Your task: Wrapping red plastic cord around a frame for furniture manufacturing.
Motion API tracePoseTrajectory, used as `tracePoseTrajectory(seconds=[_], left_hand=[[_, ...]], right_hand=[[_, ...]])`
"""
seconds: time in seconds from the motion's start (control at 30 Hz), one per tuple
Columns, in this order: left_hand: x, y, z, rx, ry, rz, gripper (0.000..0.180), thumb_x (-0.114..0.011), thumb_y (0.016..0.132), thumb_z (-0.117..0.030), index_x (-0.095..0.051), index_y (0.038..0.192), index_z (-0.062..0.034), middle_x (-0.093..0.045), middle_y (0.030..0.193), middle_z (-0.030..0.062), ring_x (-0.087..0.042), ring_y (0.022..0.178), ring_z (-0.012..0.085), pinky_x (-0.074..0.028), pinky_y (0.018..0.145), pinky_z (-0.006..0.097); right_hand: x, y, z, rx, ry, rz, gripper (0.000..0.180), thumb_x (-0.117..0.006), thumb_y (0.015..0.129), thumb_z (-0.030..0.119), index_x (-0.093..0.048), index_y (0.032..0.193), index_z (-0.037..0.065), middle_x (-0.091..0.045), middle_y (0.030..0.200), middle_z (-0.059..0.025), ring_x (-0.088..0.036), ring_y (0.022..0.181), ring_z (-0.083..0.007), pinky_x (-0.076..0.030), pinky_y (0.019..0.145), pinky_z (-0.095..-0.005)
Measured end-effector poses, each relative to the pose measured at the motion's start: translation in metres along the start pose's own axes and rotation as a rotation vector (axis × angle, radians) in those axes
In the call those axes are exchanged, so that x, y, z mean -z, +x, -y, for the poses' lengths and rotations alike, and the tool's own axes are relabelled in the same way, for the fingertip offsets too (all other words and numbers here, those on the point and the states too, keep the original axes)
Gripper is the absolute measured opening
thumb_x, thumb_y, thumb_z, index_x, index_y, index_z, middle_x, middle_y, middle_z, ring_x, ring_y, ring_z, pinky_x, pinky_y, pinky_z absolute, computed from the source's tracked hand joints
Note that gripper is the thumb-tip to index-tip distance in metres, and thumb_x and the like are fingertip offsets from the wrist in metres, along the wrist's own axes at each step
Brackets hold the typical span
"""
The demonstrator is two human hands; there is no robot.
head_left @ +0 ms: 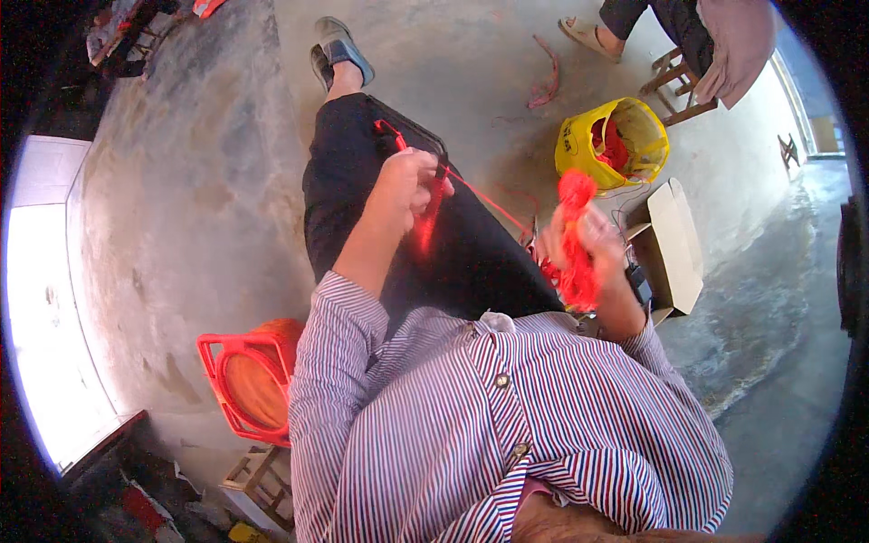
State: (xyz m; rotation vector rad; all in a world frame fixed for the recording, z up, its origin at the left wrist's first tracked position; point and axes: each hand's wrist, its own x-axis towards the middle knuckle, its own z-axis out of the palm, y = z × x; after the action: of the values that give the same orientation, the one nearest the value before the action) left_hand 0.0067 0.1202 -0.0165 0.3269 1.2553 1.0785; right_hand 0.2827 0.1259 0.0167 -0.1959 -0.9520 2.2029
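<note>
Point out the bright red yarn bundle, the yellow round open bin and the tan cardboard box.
Bright red yarn bundle (577,270), head view: lower middle part.
Yellow round open bin (590,165), head view: outer side wall.
Tan cardboard box (677,250), head view: broad pale panel.

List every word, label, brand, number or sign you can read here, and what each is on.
Yellow container: dark marks like lettering on its side, too small and blurred to read.
Open cardboard box: no lettering I can make out.
Red bundle in the right hand: none visible.
Nothing else legible.
</note>
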Motion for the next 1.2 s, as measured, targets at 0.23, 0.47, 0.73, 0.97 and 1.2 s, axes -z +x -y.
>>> tracePoseTrajectory(seconds=[0.23, 0.47, 0.73, 0.97, 1.2], left_hand=[[0.005, -0.004, 0.005, 0.046, -0.193, -0.063, 0.006, -0.052, 0.073, -0.006, -0.051, 0.076, -0.0112, -0.062, 0.072, 0.0164, -0.031, 0.037, 0.0068, -0.018, 0.035, 0.023], [-0.043, -0.058, 0.032, -1.06, 0.918, -0.276, 0.029, -0.071, 0.075, -0.019, -0.06, 0.096, -0.0013, -0.058, 0.11, 0.015, -0.056, 0.095, 0.0277, -0.045, 0.088, 0.036], [-0.05, -0.073, 0.017, -0.566, 0.101, 0.101, 0.043, -0.066, 0.086, -0.008, -0.048, 0.124, -0.0012, -0.059, 0.115, 0.011, -0.058, 0.108, 0.0205, -0.046, 0.094, 0.033], [-0.051, -0.07, 0.008, -0.522, -0.125, 0.101, 0.036, -0.059, 0.086, 0.001, -0.05, 0.121, -0.0025, -0.061, 0.113, 0.0109, -0.061, 0.101, 0.0225, -0.045, 0.096, 0.036], [0.01, -0.043, -0.022, -0.794, 0.018, 0.016, 0.03, -0.058, 0.079, 0.006, -0.062, 0.106, -0.0068, -0.061, 0.102, 0.0052, -0.057, 0.098, 0.0194, -0.043, 0.095, 0.037]], right_hand=[[0.062, -0.036, 0.018, 0.081, 0.092, -0.443, 0.03, -0.047, 0.097, 0.032, -0.052, 0.105, 0.005, -0.056, 0.075, -0.0051, -0.05, 0.06, -0.0125, -0.045, 0.065, -0.031], [0.019, 0.014, -0.008, -0.124, -0.107, -0.521, 0.036, -0.051, 0.095, 0.038, -0.057, 0.105, 0.004, -0.062, 0.095, -0.0072, -0.06, 0.083, -0.0182, -0.05, 0.077, -0.0345], [0.003, 0.053, -0.027, -0.45, -0.65, -0.05, 0.042, -0.049, 0.096, 0.042, -0.064, 0.102, 0.003, -0.063, 0.094, -0.0012, -0.059, 0.085, -0.0097, -0.047, 0.075, -0.0269], [-0.01, 0.07, -0.034, -0.456, -0.125, -0.16, 0.039, -0.049, 0.096, 0.039, -0.061, 0.109, 0.004, -0.063, 0.085, -0.0021, -0.06, 0.075, -0.0104, -0.049, 0.067, -0.0276], [0.015, 0.105, -0.02, -0.31, -0.217, -0.064, 0.034, -0.052, 0.094, 0.031, -0.064, 0.104, 0.0, -0.06, 0.074, -0.0007, -0.049, 0.063, -0.0092, -0.039, 0.057, -0.0238]])
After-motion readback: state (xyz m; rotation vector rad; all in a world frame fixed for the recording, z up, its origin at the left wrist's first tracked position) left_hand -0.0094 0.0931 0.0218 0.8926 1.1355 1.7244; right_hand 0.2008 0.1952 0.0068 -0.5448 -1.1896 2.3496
